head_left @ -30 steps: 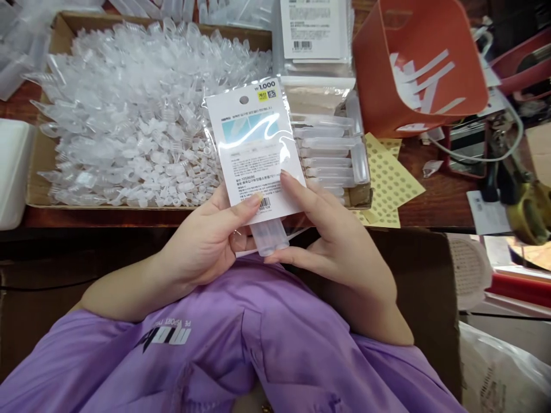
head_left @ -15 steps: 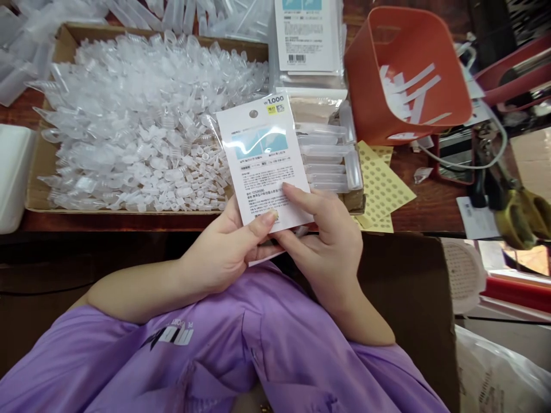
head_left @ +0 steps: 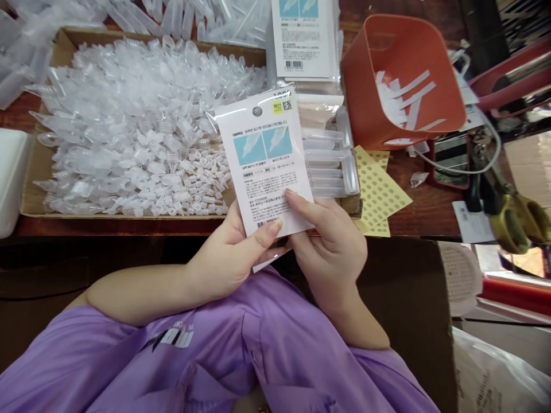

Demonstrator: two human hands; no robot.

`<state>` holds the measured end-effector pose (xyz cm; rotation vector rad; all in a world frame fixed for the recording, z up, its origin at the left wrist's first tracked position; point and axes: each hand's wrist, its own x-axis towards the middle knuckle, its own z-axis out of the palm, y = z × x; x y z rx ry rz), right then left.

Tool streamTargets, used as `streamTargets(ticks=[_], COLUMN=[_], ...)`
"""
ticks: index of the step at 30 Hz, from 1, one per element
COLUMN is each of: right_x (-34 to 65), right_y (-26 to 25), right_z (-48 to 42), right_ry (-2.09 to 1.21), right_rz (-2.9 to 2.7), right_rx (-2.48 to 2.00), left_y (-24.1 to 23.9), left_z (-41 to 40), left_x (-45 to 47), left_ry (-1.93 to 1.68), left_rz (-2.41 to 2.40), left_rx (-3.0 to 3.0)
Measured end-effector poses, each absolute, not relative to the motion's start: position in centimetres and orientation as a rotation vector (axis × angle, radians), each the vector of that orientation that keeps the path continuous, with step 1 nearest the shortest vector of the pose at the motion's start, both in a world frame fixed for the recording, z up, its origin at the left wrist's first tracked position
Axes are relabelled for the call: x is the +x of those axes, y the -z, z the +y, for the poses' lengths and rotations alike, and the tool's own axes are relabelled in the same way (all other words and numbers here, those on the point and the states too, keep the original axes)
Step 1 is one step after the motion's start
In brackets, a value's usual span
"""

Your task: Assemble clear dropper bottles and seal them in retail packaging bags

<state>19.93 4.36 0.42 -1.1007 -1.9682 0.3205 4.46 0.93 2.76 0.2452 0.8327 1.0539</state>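
From my seat, both hands are closed on the bottom edge of the carded packet [head_left: 267, 163]: left hand [head_left: 226, 261] has its thumb on the lower left corner, right hand [head_left: 333, 249] a fingertip on the lower right. The packet sticks up above the fingers, over the cardboard tray [head_left: 31, 192] of clear plastic tips [head_left: 129, 126].

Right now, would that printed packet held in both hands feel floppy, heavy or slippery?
Probably fairly stiff: the packet stands upright though the left hand and right hand pinch only its bottom edge. Likely light, since that pinch alone carries it. Its glossy clear film could be a little slippery.
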Motion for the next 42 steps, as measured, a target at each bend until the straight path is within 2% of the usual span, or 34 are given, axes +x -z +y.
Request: streamTargets(ticks=[6, 23, 38, 42], right_x=[20.2, 19.3, 19.8, 20.2], right_y=[-1.1, -0.3, 0.9, 0.5], right_z=[4.4, 4.6, 4.5, 4.4], right_ry=[-0.477, -0.094, -0.043, -0.158], right_rz=[-2.132, -2.041, -1.932, -2.023], right_rx=[-1.064, -1.051, -0.912, -0.9], left_y=[-2.5, -2.6, -2.9, -3.2], left_z=[1.1, 0.8, 1.7, 2.2], left_x=[4.1, 4.4, 3.5, 3.2], left_ry=[-1.057, -1.125, -1.167, -1.249], left_rz=[0.768, 0.69, 0.721, 0.728], left_rx=[0.263, 0.381, 0.536, 0.415])
